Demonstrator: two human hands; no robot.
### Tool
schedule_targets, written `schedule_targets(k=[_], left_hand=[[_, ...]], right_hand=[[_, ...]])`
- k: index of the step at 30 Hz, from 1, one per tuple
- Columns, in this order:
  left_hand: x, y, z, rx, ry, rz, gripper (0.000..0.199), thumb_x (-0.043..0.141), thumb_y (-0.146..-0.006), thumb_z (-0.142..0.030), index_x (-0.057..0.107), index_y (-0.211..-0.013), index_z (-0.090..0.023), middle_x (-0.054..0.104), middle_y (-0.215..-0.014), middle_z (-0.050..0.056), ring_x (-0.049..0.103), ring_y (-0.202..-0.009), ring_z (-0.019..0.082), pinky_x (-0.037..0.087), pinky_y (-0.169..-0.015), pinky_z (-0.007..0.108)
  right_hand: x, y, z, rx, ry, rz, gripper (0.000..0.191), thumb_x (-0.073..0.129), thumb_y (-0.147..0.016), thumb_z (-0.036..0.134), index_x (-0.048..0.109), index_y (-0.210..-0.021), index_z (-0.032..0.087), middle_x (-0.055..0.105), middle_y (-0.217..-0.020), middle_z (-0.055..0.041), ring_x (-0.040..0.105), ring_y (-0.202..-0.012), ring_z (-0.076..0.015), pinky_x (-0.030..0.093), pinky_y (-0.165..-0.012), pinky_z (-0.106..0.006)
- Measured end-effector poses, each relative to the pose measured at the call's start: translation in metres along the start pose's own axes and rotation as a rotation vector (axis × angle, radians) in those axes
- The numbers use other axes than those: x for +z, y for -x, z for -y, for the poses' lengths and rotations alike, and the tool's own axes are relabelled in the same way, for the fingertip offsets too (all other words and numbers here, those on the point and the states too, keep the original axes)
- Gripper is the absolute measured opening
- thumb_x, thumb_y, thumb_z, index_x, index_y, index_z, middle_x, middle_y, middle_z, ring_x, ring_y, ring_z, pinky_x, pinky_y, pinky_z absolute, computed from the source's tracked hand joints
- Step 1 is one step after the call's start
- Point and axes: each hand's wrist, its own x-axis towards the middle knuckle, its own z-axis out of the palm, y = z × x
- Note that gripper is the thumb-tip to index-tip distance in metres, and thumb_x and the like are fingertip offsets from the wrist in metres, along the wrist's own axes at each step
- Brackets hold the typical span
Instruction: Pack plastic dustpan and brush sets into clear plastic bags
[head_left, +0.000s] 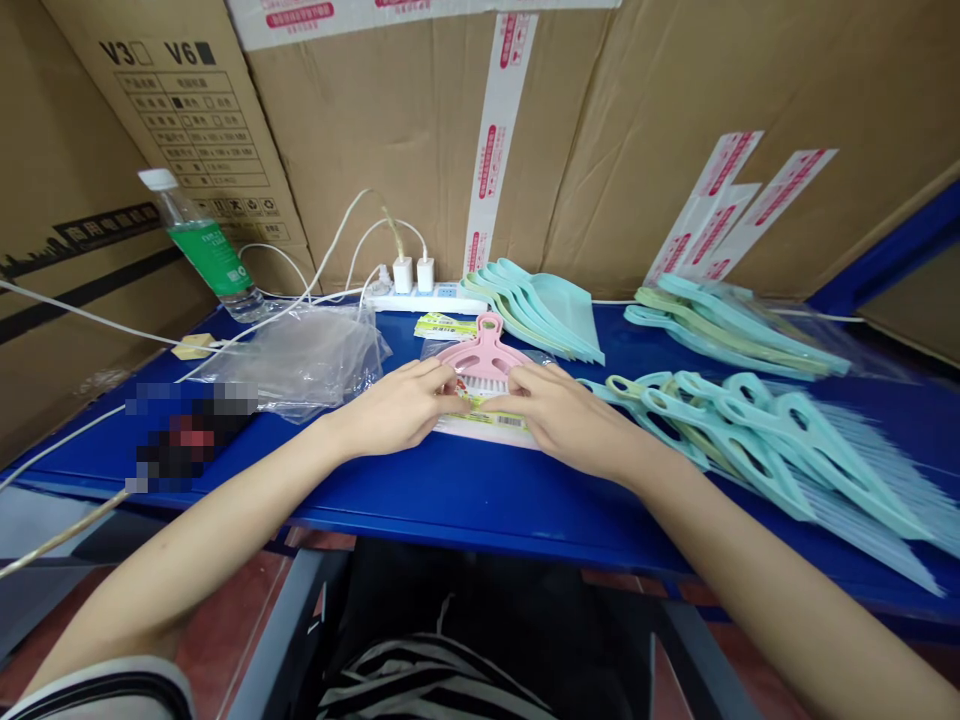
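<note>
In the middle of the table lies a small pink dustpan-and-brush set (pixel 489 340), its handle pointing away from me. White bristles and a yellow-green printed label (pixel 491 412) show on it between my hands. My left hand (pixel 401 405) grips its left side with curled fingers. On the right side, my right hand (pixel 570 415) holds it in the same way, both thumbs over the label. Clear plastic shows around the set's edges. Just behind it are yellow-green label cards (pixel 445 327).
Nested light-blue dustpans (pixel 547 305) stand behind; more dustpans (pixel 720 325) and several light-blue brushes (pixel 750 430) lie right. Leftward are clear plastic bags (pixel 307 355), a bottle (pixel 206 250), cables and a power strip (pixel 431 300). Cardboard (pixel 420 150) walls the back.
</note>
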Motion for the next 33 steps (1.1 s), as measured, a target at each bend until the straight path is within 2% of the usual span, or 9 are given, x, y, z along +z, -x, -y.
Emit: schedule_targets(k=[8, 12, 19, 27, 33], left_hand=[[0.003, -0.003, -0.002, -0.017, -0.016, 0.04, 0.04, 0.045, -0.087, -0.004, 0.068, -0.115, -0.021, 0.059, -0.099, 0.008, 0.055, -0.092, 0.021, 0.046, -0.084, 0.035], [0.001, 0.0, 0.003, -0.022, -0.04, 0.019, 0.036, 0.045, -0.087, -0.005, 0.07, -0.11, -0.019, 0.06, -0.094, 0.008, 0.054, -0.089, 0.021, 0.045, -0.082, 0.035], [-0.005, 0.005, 0.008, -0.034, -0.044, -0.038, 0.033, 0.044, -0.088, -0.007, 0.074, -0.095, -0.019, 0.062, -0.092, 0.007, 0.051, -0.082, 0.02, 0.046, -0.078, 0.034], [-0.008, 0.006, 0.011, -0.045, -0.096, -0.017, 0.033, 0.044, -0.086, -0.007, 0.074, -0.084, -0.02, 0.063, -0.087, 0.007, 0.05, -0.079, 0.019, 0.046, -0.074, 0.034], [-0.009, 0.006, 0.013, -0.042, -0.108, -0.001, 0.031, 0.044, -0.086, -0.007, 0.071, -0.076, -0.018, 0.062, -0.084, 0.007, 0.05, -0.075, 0.019, 0.046, -0.07, 0.034]], right_hand=[[0.001, 0.0, -0.002, -0.002, -0.025, -0.032, 0.049, 0.038, -0.081, 0.0, 0.074, -0.105, 0.023, 0.055, -0.081, -0.0062, 0.051, -0.082, -0.0214, 0.039, -0.072, -0.033], [-0.003, 0.005, -0.005, 0.01, -0.02, -0.057, 0.047, 0.036, -0.081, 0.0, 0.076, -0.093, 0.021, 0.055, -0.076, -0.006, 0.05, -0.075, -0.0202, 0.038, -0.07, -0.033], [-0.008, 0.009, -0.009, 0.026, -0.003, -0.059, 0.044, 0.037, -0.08, 0.0, 0.075, -0.085, 0.022, 0.056, -0.074, -0.0047, 0.049, -0.071, -0.0186, 0.036, -0.067, -0.032], [-0.012, 0.009, -0.011, 0.079, -0.03, 0.027, 0.032, 0.04, -0.07, -0.002, 0.062, -0.06, 0.02, 0.054, -0.069, -0.0028, 0.049, -0.07, -0.0168, 0.034, -0.067, -0.031], [-0.014, 0.009, -0.015, 0.106, -0.029, 0.035, 0.029, 0.042, -0.07, 0.001, 0.054, -0.053, 0.02, 0.053, -0.066, -0.003, 0.048, -0.069, -0.0176, 0.034, -0.065, -0.032]])
